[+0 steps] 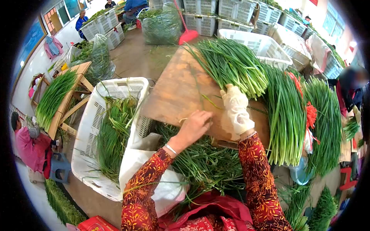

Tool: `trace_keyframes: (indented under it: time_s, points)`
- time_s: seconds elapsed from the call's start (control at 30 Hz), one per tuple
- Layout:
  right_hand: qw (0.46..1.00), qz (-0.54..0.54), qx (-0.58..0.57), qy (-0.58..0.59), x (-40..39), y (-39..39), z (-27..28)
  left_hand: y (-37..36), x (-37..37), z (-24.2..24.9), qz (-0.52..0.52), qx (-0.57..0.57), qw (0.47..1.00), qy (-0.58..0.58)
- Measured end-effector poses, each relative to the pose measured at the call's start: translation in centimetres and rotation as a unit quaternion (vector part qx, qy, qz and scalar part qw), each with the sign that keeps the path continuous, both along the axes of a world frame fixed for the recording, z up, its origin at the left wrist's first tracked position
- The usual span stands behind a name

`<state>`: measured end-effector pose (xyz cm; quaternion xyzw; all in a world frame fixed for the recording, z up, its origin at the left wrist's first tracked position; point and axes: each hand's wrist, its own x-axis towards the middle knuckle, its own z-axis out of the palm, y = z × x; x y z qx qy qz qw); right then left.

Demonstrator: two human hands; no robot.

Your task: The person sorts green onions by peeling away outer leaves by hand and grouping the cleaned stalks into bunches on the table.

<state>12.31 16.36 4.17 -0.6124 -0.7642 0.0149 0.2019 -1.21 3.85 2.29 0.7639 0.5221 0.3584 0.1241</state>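
Note:
My left hand, bare with a bracelet at the wrist, is low over the near left part of the wooden board. Its fingers reach rightward, slightly bent and apart, with no bundle in them. A pale bit of stalk lies beside the knuckles. In a cream glove, my right hand has its fingers closed at the near edge of a heap of garlic chives, whose pale stem ends point toward me. A few loose blades lie between the hands. Right of the board stands a thick row of chives with red ties.
A white crate holding loose leaves stands at left, and leaf trimmings are heaped below the board. Another white crate sits behind. A red dustpan is on the floor. Other people sit along both sides.

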Motion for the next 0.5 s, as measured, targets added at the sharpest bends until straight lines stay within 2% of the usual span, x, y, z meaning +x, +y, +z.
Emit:
trace_keyframes:
  time_s: [0.1, 0.17, 0.2, 0.23, 0.27, 0.3, 0.33, 0.37, 0.47, 0.5]
  points:
    - [0.999, 0.030, -0.023, -0.015, 0.3, 0.5, -0.2, 0.2, -0.3, 0.5, -0.016, 0.026, 0.999, -0.017]
    - [0.990, 0.044, -0.115, 0.070, 0.3, -0.3, 0.4, 0.6, -0.2, 1.0, 0.001, -0.093, 0.957, -0.274]
    - [0.981, 0.055, -0.146, 0.112, 0.5, -1.3, 0.9, 1.1, -0.3, 0.7, 0.002, -0.094, 0.956, -0.277]
    - [0.981, 0.055, -0.149, 0.109, 0.7, -2.6, 1.3, 1.7, -0.4, 0.1, 0.009, -0.158, 0.893, -0.420]
    - [0.963, 0.076, -0.189, 0.178, 0.8, -4.0, 1.7, 2.1, -0.6, -0.3, 0.017, -0.218, 0.805, -0.552]
    - [0.936, 0.096, -0.231, 0.246, 1.0, -5.2, 1.6, 2.3, -0.7, -0.3, 0.021, -0.221, 0.801, -0.555]
    - [0.908, 0.128, -0.260, 0.301, 1.3, -6.2, 1.2, 2.5, -0.9, -0.2, -0.008, -0.270, 0.772, -0.575]
    - [0.907, 0.125, -0.267, 0.300, 1.4, -7.0, 1.0, 2.5, -0.9, -0.2, -0.037, -0.318, 0.740, -0.592]
    - [0.811, 0.135, -0.333, 0.461, 1.1, -8.7, 0.9, 2.4, -0.6, -0.6, -0.041, -0.315, 0.722, -0.615]
    - [0.810, 0.130, -0.334, 0.464, 0.8, -8.8, 0.7, 2.4, -0.4, -0.6, -0.046, -0.310, 0.715, -0.625]
